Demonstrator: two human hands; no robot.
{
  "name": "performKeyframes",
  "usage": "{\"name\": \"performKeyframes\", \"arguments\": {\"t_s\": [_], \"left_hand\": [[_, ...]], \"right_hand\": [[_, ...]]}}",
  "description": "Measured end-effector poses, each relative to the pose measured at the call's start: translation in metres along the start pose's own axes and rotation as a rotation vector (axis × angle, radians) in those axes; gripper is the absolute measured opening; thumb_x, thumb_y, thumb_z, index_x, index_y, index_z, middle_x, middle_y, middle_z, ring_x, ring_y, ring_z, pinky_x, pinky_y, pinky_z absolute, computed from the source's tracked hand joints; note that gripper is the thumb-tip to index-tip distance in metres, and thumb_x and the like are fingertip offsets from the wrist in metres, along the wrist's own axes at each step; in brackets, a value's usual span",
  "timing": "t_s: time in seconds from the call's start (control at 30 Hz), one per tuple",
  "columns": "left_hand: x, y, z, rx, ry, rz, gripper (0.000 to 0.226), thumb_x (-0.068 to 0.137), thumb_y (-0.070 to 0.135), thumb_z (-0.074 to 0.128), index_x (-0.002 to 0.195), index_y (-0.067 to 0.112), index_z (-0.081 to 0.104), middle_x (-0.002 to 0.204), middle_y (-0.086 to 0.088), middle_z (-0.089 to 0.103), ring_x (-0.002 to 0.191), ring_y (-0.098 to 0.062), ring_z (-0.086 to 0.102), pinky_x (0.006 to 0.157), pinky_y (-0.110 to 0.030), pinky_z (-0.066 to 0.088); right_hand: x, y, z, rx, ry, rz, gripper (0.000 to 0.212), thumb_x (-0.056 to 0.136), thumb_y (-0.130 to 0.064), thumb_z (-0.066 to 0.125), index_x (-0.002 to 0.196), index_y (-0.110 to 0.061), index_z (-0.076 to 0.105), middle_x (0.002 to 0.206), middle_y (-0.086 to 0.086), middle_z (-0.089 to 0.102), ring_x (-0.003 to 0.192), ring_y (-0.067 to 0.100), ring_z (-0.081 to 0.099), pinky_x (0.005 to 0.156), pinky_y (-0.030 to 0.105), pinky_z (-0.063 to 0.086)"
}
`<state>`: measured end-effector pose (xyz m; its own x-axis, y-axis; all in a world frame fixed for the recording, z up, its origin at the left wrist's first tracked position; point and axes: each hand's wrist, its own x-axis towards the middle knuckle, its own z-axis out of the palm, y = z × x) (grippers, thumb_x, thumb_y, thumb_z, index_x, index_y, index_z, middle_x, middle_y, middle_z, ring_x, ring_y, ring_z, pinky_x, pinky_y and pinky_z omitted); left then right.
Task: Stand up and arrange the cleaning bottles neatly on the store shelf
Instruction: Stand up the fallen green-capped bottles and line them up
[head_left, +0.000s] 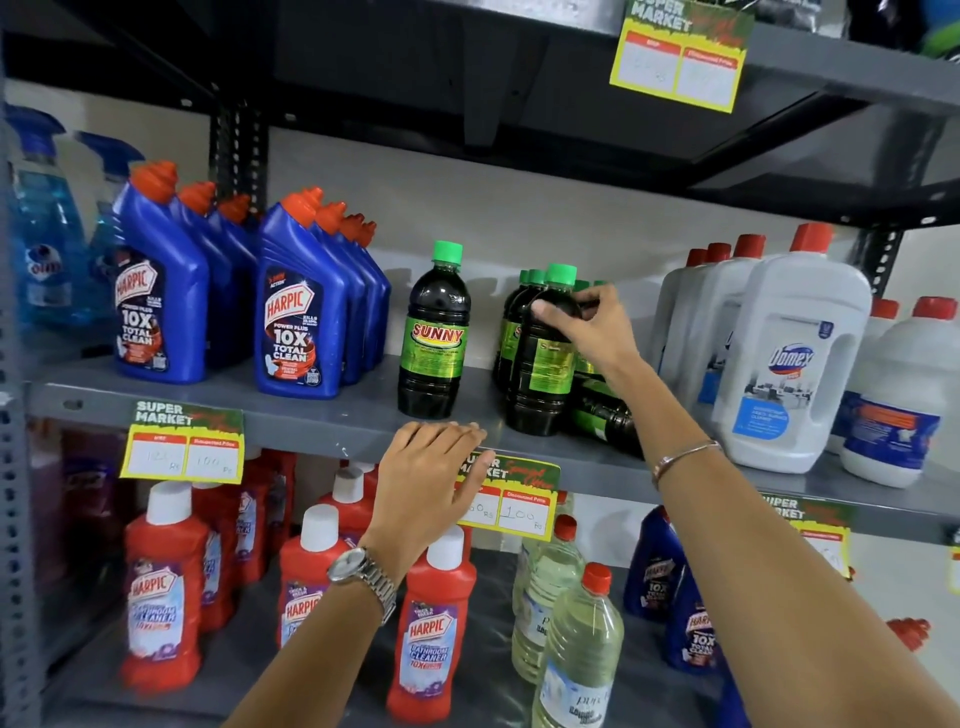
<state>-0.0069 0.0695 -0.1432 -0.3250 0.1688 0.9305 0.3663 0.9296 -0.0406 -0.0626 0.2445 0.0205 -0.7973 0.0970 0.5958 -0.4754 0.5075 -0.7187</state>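
Sunny bottle (540, 358) gripped by right hand (597, 332); label sideways.

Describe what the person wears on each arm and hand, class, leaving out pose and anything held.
The left hand is bare; its wrist carries a silver metal-link watch. The right hand is bare too, with a thin metal bangle on the wrist. No sleeves show.

1. "SUNNY" on the dark green-capped bottle (435, 332) standing left of the right hand's grip (597, 325).
2. "HARPIC", "POWER PLUS", "10X TOTAL CLEAN" on the blue bottles (298, 322) farther left.
3. "Domex" on the white jug (789, 358) right of that grip.
4. "SUPER MARKET", "100" on the price tag (511, 501) below it.
5. "HARPIC BATHROOM CLEANER" on the red bottles (428, 623) lower down.
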Motion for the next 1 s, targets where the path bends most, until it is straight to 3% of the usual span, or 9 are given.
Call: {"name": "performKeyframes", "arguments": {"t_s": [0.07, 0.13, 0.23, 0.33, 0.43, 0.53, 0.67, 0.87, 1.0], "left_hand": [[0.000, -0.001, 0.001, 0.003, 0.010, 0.001, 0.036, 0.093, 0.039, 0.042, 0.104, 0.018, 0.069, 0.099, 0.005, 0.071, 0.093, -0.012, 0.065, 0.088, -0.028, 0.037], [0.000, -0.001, 0.002, -0.003, 0.017, -0.002, 0.035, 0.093, 0.039, 0.042, 0.103, 0.018, 0.069, 0.098, 0.006, 0.071, 0.092, -0.012, 0.065, 0.088, -0.028, 0.038], [0.000, -0.001, 0.004, -0.004, 0.042, -0.003, 0.033, 0.092, 0.038, 0.045, 0.102, 0.018, 0.070, 0.098, 0.006, 0.071, 0.091, -0.013, 0.065, 0.087, -0.028, 0.038], [0.000, -0.001, 0.004, 0.001, 0.037, -0.003, 0.034, 0.092, 0.038, 0.045, 0.102, 0.018, 0.070, 0.098, 0.006, 0.072, 0.091, -0.013, 0.065, 0.087, -0.028, 0.037], [0.000, -0.001, 0.002, 0.002, 0.021, -0.002, 0.035, 0.092, 0.038, 0.043, 0.103, 0.018, 0.070, 0.099, 0.006, 0.071, 0.091, -0.013, 0.064, 0.088, -0.028, 0.036], [0.000, -0.001, 0.001, 0.000, 0.026, 0.000, 0.034, 0.092, 0.038, 0.044, 0.103, 0.018, 0.070, 0.099, 0.005, 0.071, 0.091, -0.013, 0.064, 0.087, -0.028, 0.036], [-0.001, -0.001, 0.002, 0.001, 0.017, -0.006, 0.035, 0.092, 0.039, 0.043, 0.104, 0.018, 0.069, 0.099, 0.005, 0.071, 0.092, -0.013, 0.064, 0.088, -0.028, 0.036], [0.000, -0.001, 0.002, 0.004, 0.020, 0.000, 0.034, 0.092, 0.038, 0.044, 0.103, 0.018, 0.070, 0.099, 0.005, 0.072, 0.091, -0.013, 0.065, 0.088, -0.028, 0.037], [0.000, -0.001, 0.001, 0.005, 0.024, 0.005, 0.036, 0.093, 0.038, 0.043, 0.103, 0.017, 0.070, 0.099, 0.004, 0.072, 0.091, -0.013, 0.065, 0.087, -0.029, 0.037]], "right_hand": [[0.001, -0.002, -0.003, 0.189, -0.041, 0.062, 0.036, 0.080, -0.030, 0.066, 0.104, -0.013, 0.046, 0.097, -0.003, 0.053, 0.099, 0.017, 0.051, 0.084, 0.029, 0.042], [0.000, -0.004, -0.008, 0.274, -0.106, 0.096, 0.027, 0.083, -0.017, 0.061, 0.104, -0.012, 0.045, 0.096, -0.001, 0.053, 0.093, 0.015, 0.050, 0.077, 0.030, 0.042], [0.001, -0.003, -0.011, 0.225, -0.133, 0.085, 0.043, 0.079, -0.023, 0.070, 0.111, -0.011, 0.044, 0.097, 0.001, 0.053, 0.086, 0.011, 0.052, 0.069, 0.026, 0.045], [0.000, 0.001, -0.011, 0.076, -0.109, 0.007, 0.072, 0.073, -0.041, 0.073, 0.129, -0.011, 0.040, 0.115, 0.006, 0.051, 0.105, 0.018, 0.051, 0.091, 0.032, 0.044], [-0.004, 0.000, -0.010, 0.252, -0.161, 0.009, 0.060, 0.089, -0.029, 0.054, 0.142, -0.012, 0.031, 0.130, 0.005, 0.045, 0.115, 0.013, 0.040, 0.096, 0.026, 0.033], [-0.003, 0.000, -0.011, 0.326, -0.182, 0.051, 0.052, 0.087, -0.008, 0.049, 0.138, -0.008, 0.039, 0.126, 0.011, 0.053, 0.109, 0.016, 0.048, 0.078, 0.019, 0.039], [-0.003, 0.001, -0.013, 0.283, -0.185, 0.037, 0.047, 0.082, -0.014, 0.064, 0.126, -0.007, 0.049, 0.112, 0.007, 0.054, 0.093, 0.013, 0.054, 0.071, 0.019, 0.040], [-0.002, 0.008, -0.012, 0.375, -0.264, 0.088, 0.048, 0.076, -0.022, 0.062, 0.121, -0.018, 0.048, 0.113, 0.006, 0.057, 0.108, 0.023, 0.053, 0.094, 0.040, 0.042], [-0.002, 0.010, -0.011, 0.333, -0.265, 0.054, 0.046, 0.081, -0.018, 0.064, 0.123, -0.022, 0.047, 0.115, 0.002, 0.056, 0.103, 0.019, 0.054, 0.080, 0.033, 0.047]]}}
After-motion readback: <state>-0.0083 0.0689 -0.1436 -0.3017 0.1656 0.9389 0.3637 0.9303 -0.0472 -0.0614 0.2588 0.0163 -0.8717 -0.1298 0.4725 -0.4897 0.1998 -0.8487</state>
